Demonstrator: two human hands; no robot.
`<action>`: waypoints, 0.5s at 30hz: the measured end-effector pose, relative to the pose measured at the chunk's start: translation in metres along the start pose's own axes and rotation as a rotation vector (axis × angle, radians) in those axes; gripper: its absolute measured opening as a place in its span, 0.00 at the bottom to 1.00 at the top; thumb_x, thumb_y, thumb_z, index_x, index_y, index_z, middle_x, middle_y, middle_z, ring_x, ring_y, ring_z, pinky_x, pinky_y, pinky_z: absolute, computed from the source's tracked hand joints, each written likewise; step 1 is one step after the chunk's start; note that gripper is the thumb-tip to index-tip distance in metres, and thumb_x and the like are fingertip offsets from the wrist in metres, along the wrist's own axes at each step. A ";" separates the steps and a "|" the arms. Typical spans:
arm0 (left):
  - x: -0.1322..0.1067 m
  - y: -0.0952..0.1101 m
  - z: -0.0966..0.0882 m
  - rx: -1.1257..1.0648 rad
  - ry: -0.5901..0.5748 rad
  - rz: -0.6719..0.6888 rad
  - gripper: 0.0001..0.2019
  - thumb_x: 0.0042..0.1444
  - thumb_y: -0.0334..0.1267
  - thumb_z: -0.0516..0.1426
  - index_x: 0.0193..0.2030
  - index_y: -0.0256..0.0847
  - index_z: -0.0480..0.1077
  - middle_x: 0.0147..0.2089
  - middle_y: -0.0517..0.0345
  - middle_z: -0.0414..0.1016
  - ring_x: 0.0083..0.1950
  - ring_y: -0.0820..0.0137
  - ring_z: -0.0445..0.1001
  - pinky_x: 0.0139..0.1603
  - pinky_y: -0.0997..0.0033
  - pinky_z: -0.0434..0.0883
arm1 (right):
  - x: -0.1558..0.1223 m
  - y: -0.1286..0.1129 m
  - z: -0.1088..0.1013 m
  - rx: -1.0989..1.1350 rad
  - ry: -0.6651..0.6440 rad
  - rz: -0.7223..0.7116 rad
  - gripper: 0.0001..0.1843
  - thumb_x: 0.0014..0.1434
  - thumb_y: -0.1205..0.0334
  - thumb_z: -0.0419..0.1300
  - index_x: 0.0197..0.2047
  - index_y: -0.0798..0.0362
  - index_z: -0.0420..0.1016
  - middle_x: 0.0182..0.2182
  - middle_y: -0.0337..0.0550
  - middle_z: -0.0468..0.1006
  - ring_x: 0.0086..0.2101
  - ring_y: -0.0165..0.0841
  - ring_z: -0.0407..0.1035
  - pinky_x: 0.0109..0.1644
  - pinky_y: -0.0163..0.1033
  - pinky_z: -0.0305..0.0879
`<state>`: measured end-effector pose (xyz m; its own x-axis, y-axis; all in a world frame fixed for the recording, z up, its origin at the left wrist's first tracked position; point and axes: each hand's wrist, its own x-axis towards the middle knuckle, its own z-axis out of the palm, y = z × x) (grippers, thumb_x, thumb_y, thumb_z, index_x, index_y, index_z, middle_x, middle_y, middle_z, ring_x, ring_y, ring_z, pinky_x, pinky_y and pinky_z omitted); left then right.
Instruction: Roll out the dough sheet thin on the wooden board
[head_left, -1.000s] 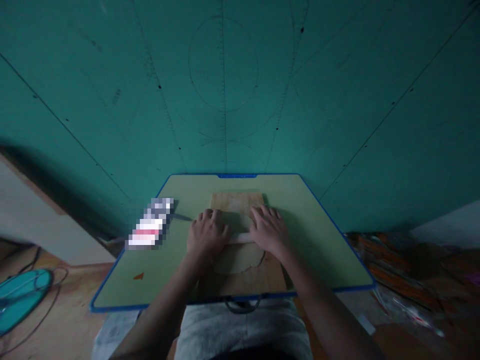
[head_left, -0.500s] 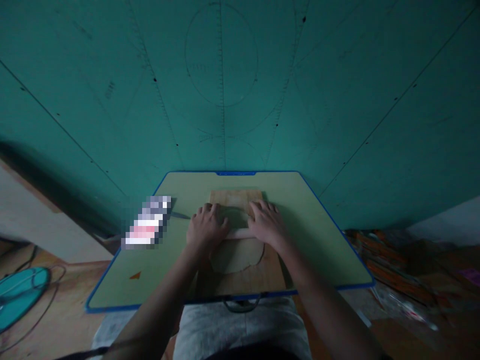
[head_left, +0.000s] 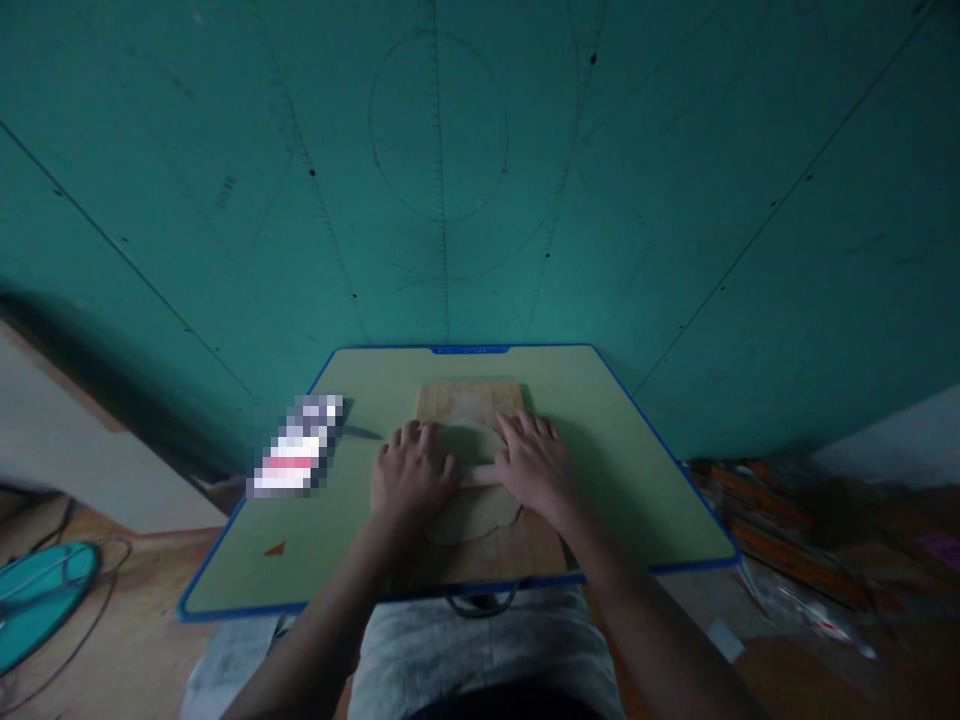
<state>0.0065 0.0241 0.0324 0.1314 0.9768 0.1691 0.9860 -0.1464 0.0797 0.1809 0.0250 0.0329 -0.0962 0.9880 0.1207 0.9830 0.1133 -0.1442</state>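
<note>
A pale rolling pin (head_left: 478, 476) lies crosswise over a flat, rolled-out sheet of dough (head_left: 469, 522). On the pin's left end sits my left hand (head_left: 412, 470), its fingers curled over it. The other end is under my right hand (head_left: 534, 462), gripped the same way; both ends of the pin are hidden by the hands. The dough has a rounded, slightly uneven edge and rests on a wooden cutting board (head_left: 469, 398). To the left of my left hand, a thin knife-like blade (head_left: 361, 433) lies on the table.
The board stands on a small pale-green table (head_left: 630, 500) with a blue rim, against a green wall (head_left: 675, 200). A pixelated blurred item (head_left: 300, 445) and a small orange triangle (head_left: 275, 549) lie at left. A teal round stool-like object (head_left: 45, 600) is on the floor.
Both hands and the rolling pin have moved slightly toward me over the dough, showing more of its far part. The camera view has shifted a little.
</note>
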 end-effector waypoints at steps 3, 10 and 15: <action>-0.012 0.002 0.000 0.010 0.036 0.012 0.21 0.63 0.41 0.49 0.60 0.36 0.66 0.61 0.42 0.70 0.57 0.53 0.69 0.54 0.57 0.68 | -0.013 -0.002 0.001 -0.021 0.033 -0.008 0.29 0.63 0.62 0.48 0.67 0.53 0.64 0.65 0.53 0.66 0.61 0.45 0.59 0.65 0.50 0.50; 0.009 0.000 0.002 -0.029 0.005 -0.012 0.19 0.62 0.42 0.50 0.57 0.39 0.69 0.58 0.44 0.72 0.57 0.55 0.70 0.53 0.58 0.69 | 0.007 -0.001 -0.003 0.009 -0.034 0.029 0.30 0.62 0.60 0.50 0.67 0.52 0.64 0.66 0.53 0.63 0.61 0.46 0.59 0.64 0.50 0.52; 0.034 -0.002 0.000 0.003 -0.055 -0.027 0.19 0.62 0.45 0.50 0.55 0.39 0.70 0.57 0.43 0.71 0.56 0.53 0.70 0.52 0.57 0.70 | 0.037 0.004 0.000 0.086 -0.146 0.074 0.31 0.63 0.56 0.51 0.68 0.55 0.61 0.67 0.55 0.61 0.63 0.48 0.58 0.64 0.52 0.52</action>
<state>0.0091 0.0574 0.0377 0.1105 0.9875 0.1128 0.9895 -0.1199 0.0804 0.1812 0.0619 0.0365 -0.0516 0.9980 -0.0366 0.9719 0.0418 -0.2317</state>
